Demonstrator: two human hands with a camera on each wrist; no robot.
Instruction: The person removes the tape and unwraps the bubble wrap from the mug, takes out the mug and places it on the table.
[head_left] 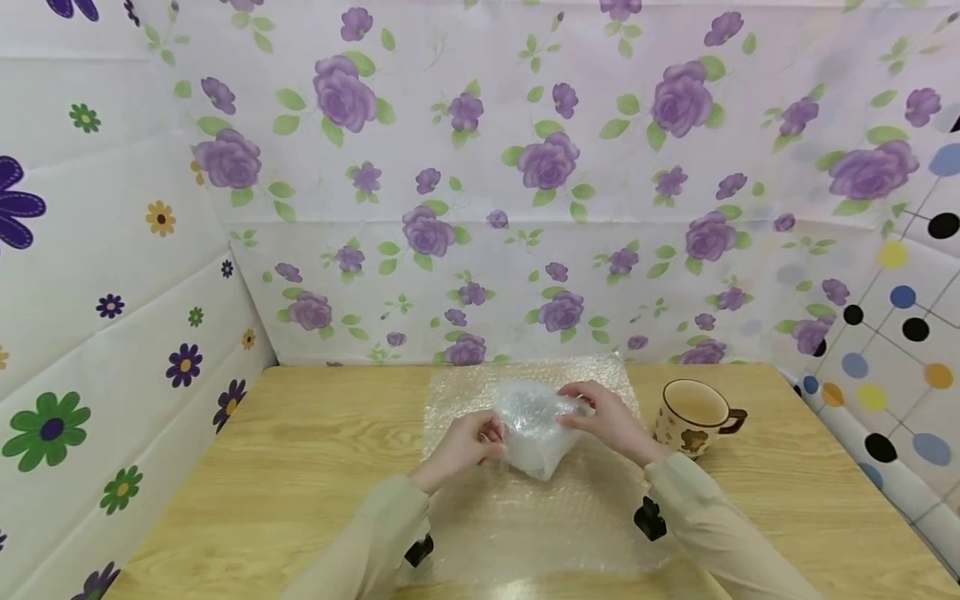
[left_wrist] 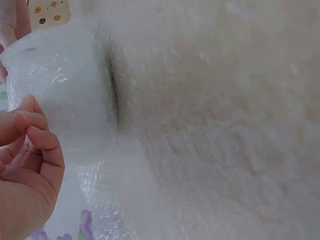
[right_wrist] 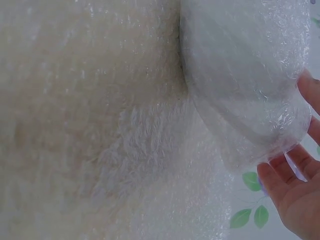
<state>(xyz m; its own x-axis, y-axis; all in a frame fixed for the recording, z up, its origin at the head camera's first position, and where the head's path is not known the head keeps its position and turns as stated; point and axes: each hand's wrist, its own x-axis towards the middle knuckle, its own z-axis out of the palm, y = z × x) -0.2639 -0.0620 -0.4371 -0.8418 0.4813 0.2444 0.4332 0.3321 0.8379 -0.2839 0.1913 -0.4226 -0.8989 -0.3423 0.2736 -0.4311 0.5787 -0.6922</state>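
Note:
A whitish bundle wrapped in bubble wrap (head_left: 534,425) stands on a flat sheet of bubble wrap (head_left: 525,533) on the table. What is inside the bundle cannot be made out. My left hand (head_left: 467,446) is at its left side, curled fingers and thumb pinching the wrap's edge; the left wrist view shows this left hand (left_wrist: 30,165) close up. On the opposite side my right hand (head_left: 603,415) holds the bundle between thumb and fingers. In the right wrist view the right hand (right_wrist: 295,185) has its fingertips along the bundle's folded end.
A cream mug (head_left: 693,417) with a brown handle and a bear print stands to the right, close to my right forearm. The wooden table (head_left: 322,450) is bounded by a floral cloth (head_left: 480,167) at the back and patterned cloths at both sides.

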